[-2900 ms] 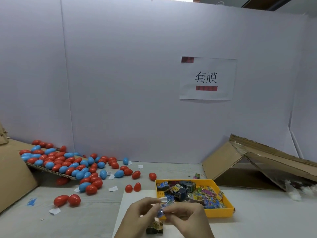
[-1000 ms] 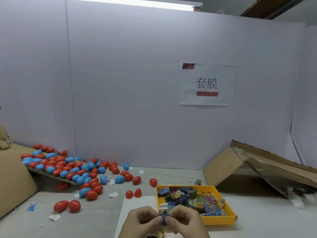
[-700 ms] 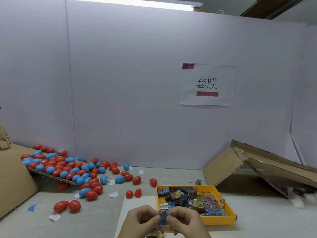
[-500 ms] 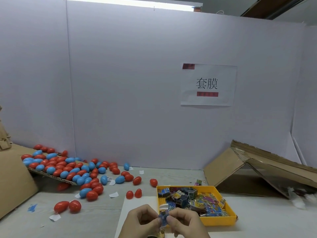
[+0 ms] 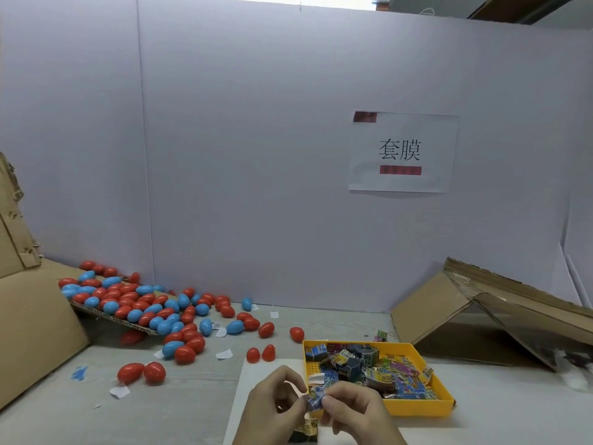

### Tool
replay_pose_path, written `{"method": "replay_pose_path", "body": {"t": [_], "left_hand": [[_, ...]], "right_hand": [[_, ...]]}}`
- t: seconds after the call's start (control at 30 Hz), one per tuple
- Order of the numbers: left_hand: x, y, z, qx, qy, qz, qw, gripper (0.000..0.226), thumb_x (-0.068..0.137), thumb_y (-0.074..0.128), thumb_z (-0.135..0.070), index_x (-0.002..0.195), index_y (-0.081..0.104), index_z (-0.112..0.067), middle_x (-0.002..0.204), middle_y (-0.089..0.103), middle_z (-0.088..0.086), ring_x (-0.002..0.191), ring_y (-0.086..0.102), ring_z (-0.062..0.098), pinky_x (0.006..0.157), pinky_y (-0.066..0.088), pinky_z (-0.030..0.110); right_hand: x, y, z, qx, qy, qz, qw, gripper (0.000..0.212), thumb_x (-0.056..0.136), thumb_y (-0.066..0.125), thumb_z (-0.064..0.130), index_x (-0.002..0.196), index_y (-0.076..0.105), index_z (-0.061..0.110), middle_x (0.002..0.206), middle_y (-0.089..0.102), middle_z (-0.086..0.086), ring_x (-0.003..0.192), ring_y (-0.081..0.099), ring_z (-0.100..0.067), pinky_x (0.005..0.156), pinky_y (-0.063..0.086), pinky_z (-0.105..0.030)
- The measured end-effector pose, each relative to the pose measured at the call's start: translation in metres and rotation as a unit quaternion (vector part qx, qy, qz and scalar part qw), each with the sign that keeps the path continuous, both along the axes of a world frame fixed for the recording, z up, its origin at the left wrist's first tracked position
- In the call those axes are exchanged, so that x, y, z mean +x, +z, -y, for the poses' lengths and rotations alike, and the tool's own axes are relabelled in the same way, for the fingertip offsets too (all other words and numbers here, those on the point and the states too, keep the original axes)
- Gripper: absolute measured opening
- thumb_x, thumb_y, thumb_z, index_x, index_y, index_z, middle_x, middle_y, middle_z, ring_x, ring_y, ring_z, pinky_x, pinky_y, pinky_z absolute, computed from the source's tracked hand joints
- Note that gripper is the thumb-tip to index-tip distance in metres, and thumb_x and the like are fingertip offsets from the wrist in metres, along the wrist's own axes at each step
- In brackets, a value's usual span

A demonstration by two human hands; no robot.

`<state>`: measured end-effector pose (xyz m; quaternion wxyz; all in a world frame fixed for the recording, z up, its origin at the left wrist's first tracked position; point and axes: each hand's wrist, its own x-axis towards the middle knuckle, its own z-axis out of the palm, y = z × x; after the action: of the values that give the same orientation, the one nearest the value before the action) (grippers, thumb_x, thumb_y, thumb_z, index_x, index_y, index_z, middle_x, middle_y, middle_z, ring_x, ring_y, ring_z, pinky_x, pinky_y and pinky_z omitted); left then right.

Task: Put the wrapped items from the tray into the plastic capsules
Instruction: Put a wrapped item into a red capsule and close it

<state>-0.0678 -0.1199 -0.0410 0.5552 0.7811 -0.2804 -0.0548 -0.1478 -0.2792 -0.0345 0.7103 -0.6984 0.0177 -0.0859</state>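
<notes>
At the bottom centre, my left hand [image 5: 272, 409] and my right hand [image 5: 356, 412] pinch one small blue wrapped item [image 5: 316, 398] between their fingertips, just in front of the yellow tray [image 5: 417, 409]. The tray holds several colourful wrapped items [image 5: 378, 370]. Another wrapped item [image 5: 306, 428] lies on the white sheet [image 5: 244, 399] under my hands. Two red capsule halves [image 5: 261, 354] stand beyond the sheet. Many red and blue plastic capsules [image 5: 138, 306] are piled at the left.
A cardboard flap [image 5: 112, 319] carries much of the capsule pile, with a larger cardboard box [image 5: 29, 332] at far left. Folded cardboard [image 5: 487, 309] leans at the right. White paper scraps [image 5: 224, 354] lie about. A white wall with a paper sign [image 5: 401, 152] closes the back.
The view has tilted up slightly since the earliest frame. My hands stay together at the bottom centre, working the blue wrapped item between the fingertips; nothing else has moved.
</notes>
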Motion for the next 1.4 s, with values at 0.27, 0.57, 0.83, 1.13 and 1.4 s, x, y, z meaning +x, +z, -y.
{"method": "replay_pose_path", "body": {"t": [0.27, 0.57, 0.83, 1.13, 1.4], "left_hand": [[0.002, 0.006, -0.006, 0.012, -0.032, -0.034, 0.999, 0.017, 0.079, 0.080, -0.032, 0.090, 0.067, -0.028, 0.083, 0.072, -0.015, 0.078, 0.064, -0.002, 0.069, 0.052, 0.019], [0.070, 0.007, -0.071, 0.148, 0.328, 0.062, 0.931, 0.049, 0.084, 0.066, 0.001, 0.118, 0.063, -0.034, 0.138, 0.055, -0.002, 0.126, 0.047, 0.020, 0.105, 0.045, 0.041], [0.108, 0.014, -0.122, 0.357, 0.262, 0.032, 0.896, 0.025, 0.096, 0.057, -0.029, 0.118, 0.054, -0.040, 0.135, 0.054, -0.006, 0.123, 0.051, 0.011, 0.110, 0.038, 0.027], [0.049, 0.028, -0.046, -0.058, 0.182, -0.046, 0.980, 0.004, 0.085, 0.074, -0.018, 0.088, 0.071, -0.018, 0.080, 0.071, 0.006, 0.077, 0.068, 0.024, 0.061, 0.052, 0.030], [-0.001, 0.026, 0.010, -0.299, -0.105, -0.331, 0.889, 0.028, 0.079, 0.066, -0.011, 0.103, 0.079, -0.019, 0.083, 0.072, 0.012, 0.067, 0.062, 0.021, 0.056, 0.050, 0.028]], "right_hand": [[0.005, -0.008, 0.003, 0.038, -0.035, 0.004, 0.999, 0.023, 0.066, 0.077, 0.023, 0.085, 0.080, 0.012, 0.065, 0.063, -0.018, 0.053, 0.052, -0.021, 0.054, 0.046, -0.028], [0.007, -0.007, 0.015, 0.081, -0.142, 0.027, 0.986, 0.015, 0.079, 0.072, 0.005, 0.077, 0.081, 0.017, 0.053, 0.055, -0.019, 0.042, 0.049, -0.022, 0.041, 0.039, -0.024], [0.008, -0.005, 0.018, 0.107, -0.155, 0.018, 0.982, 0.016, 0.082, 0.070, -0.002, 0.076, 0.080, 0.010, 0.055, 0.058, -0.020, 0.038, 0.048, -0.023, 0.038, 0.038, -0.023], [0.007, -0.004, 0.017, 0.115, -0.155, -0.003, 0.981, 0.011, 0.083, 0.071, 0.001, 0.081, 0.080, 0.008, 0.062, 0.060, -0.022, 0.043, 0.049, -0.024, 0.040, 0.039, -0.024], [0.004, 0.002, 0.018, 0.185, -0.160, 0.020, 0.969, 0.021, 0.065, 0.071, 0.012, 0.084, 0.081, 0.016, 0.049, 0.050, -0.012, 0.040, 0.045, -0.021, 0.048, 0.032, -0.028]]}}
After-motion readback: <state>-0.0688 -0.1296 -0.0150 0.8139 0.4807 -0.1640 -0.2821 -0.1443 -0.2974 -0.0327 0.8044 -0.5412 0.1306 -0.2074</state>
